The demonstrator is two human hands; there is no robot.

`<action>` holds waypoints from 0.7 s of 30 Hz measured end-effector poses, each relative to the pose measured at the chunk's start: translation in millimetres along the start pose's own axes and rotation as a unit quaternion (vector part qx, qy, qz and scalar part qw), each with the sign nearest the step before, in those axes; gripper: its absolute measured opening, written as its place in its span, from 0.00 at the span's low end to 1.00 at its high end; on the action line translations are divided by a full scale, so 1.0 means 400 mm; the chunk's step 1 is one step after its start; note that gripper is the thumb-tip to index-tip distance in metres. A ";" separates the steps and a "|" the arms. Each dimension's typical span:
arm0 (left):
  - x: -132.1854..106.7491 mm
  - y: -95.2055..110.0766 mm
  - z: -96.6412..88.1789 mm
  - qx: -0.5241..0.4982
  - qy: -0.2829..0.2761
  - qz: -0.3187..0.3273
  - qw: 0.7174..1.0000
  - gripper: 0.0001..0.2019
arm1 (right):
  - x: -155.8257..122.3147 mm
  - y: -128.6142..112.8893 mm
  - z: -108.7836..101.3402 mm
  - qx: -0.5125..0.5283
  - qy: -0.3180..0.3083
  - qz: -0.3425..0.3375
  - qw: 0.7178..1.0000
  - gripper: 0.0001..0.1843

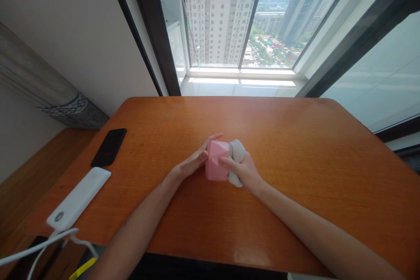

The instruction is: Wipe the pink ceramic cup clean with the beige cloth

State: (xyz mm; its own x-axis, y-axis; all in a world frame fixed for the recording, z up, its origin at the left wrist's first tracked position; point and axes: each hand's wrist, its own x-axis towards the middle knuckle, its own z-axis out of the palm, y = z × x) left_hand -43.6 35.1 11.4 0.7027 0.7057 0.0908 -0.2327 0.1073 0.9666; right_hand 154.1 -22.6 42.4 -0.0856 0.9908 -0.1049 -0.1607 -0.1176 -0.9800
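Over the middle of the table I hold an object with a pink, faceted, box-like part and a white rounded part on its right. I cannot make out what kind of thing it is. My left hand grips the pink part's left side, thumb on the near edge and one finger stretched out past the far edge. My right hand is closed around the white part, with its thumb lying on the pink face. The remaining right fingers are hidden behind the object.
The wooden table reaches to a window. At its left side lie a black phone and a white power bank. White cables run off the near left edge, one with a yellow tag. A curtain hangs at left.
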 end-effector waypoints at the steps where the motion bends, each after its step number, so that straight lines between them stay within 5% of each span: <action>1: 0.002 0.003 0.001 0.011 0.002 0.005 1.000 0.56 | 0.006 -0.003 0.000 0.052 0.006 0.022 0.998 0.26; 8: 0.027 -0.014 0.008 0.042 0.012 0.039 0.998 0.64 | 0.060 -0.005 -0.026 0.290 0.027 0.110 0.950 0.21; 21: 0.019 -0.013 0.012 0.112 0.038 0.017 0.993 0.56 | 0.063 0.023 -0.026 0.282 0.033 0.120 0.951 0.25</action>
State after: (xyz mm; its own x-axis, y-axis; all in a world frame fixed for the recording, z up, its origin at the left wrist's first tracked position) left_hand -33.7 36.6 8.4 0.6414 0.7585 0.1149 -0.0949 -0.0701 0.9930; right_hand 160.8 2.1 28.8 -0.1279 0.9310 -0.3419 -0.6472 -0.3396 -0.6825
